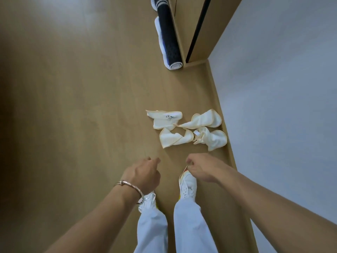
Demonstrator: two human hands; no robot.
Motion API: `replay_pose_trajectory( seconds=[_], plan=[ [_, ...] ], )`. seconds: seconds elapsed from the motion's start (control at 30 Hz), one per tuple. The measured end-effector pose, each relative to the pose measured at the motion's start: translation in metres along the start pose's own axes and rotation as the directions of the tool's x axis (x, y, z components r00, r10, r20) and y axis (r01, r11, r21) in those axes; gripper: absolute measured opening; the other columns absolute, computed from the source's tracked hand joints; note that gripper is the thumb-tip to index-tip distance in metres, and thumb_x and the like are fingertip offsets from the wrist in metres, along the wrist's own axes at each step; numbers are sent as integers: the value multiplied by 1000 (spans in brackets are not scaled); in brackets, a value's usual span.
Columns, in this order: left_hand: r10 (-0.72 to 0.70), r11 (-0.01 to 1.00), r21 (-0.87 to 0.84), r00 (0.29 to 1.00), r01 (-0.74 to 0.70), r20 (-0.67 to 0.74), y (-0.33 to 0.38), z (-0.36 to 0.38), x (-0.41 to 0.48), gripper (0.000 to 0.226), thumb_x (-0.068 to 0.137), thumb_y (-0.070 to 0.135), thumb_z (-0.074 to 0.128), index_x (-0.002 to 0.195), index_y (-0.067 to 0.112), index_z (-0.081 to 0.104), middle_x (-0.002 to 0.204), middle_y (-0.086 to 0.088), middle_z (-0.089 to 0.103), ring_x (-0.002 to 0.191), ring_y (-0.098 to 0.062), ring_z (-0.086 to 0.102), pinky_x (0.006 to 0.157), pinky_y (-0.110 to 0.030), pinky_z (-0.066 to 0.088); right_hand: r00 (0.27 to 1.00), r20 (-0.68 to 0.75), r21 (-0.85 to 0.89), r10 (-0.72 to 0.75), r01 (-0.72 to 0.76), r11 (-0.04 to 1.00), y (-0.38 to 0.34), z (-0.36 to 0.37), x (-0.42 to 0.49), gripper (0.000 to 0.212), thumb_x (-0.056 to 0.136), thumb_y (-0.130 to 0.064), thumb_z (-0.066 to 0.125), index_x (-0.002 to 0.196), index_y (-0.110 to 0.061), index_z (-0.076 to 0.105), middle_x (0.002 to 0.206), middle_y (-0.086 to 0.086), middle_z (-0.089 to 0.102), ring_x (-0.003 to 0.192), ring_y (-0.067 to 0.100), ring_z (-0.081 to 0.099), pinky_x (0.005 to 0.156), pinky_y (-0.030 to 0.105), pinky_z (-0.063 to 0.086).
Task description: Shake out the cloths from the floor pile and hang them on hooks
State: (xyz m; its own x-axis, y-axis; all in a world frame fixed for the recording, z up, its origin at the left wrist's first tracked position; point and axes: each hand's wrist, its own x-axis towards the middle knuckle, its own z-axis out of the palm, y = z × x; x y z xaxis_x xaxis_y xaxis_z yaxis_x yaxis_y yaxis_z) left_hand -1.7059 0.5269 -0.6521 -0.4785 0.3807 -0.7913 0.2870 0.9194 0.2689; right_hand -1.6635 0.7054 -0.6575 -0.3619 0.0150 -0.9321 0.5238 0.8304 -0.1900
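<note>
Four crumpled cream cloths [186,136] lie bunched together on the wooden floor [91,106], just beside the right wall [282,88] and a little farther out than our hands. Our left hand [144,174] hangs near them, fingers loosely curled round nothing. Our right hand [200,168] hovers over our right shoe [187,187] with fingers curled, and we cannot tell whether they pinch anything.

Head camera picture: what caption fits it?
Left hand and right hand hang near four white cloths on the wooden floor.
</note>
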Motion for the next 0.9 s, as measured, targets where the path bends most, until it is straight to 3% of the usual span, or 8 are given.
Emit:
replay_pose_trajectory(
  seconds=[0.4,0.57,0.77,0.9],
  plan=[
    [16,1000,-6,996,-15,84,-27,135,174,42,95,20,37,137,23,40,127,-2,52,113,-22,53,93,-37,47,1000,13,74,19,-20,997,61,53,214,40,96,-19,40,135,-20,49,137,4,51,121,24,51,96,32,42],
    [9,1000,1,981,-9,192,-49,206,208,41,95,23,38,135,26,41,125,-1,52,112,-22,53,91,-35,48,1000,31,121,3,-7,993,76,94,280,45,96,-23,39,141,-23,42,141,4,48,122,24,51,100,36,43],
    [14,1000,14,964,-19,266,-81,244,231,42,95,25,38,137,28,39,128,1,51,117,-20,50,95,-35,46,990,-139,248,-5,40,968,74,104,341,56,98,-24,37,151,-26,18,135,10,51,119,27,51,96,37,42],
    [28,999,28,968,-36,249,-102,246,237,42,95,25,37,137,27,39,129,2,51,116,-18,51,94,-32,46,996,-89,221,-10,29,975,60,104,364,57,100,-25,35,152,-25,13,147,10,40,129,29,43,103,39,38]
  ],
)
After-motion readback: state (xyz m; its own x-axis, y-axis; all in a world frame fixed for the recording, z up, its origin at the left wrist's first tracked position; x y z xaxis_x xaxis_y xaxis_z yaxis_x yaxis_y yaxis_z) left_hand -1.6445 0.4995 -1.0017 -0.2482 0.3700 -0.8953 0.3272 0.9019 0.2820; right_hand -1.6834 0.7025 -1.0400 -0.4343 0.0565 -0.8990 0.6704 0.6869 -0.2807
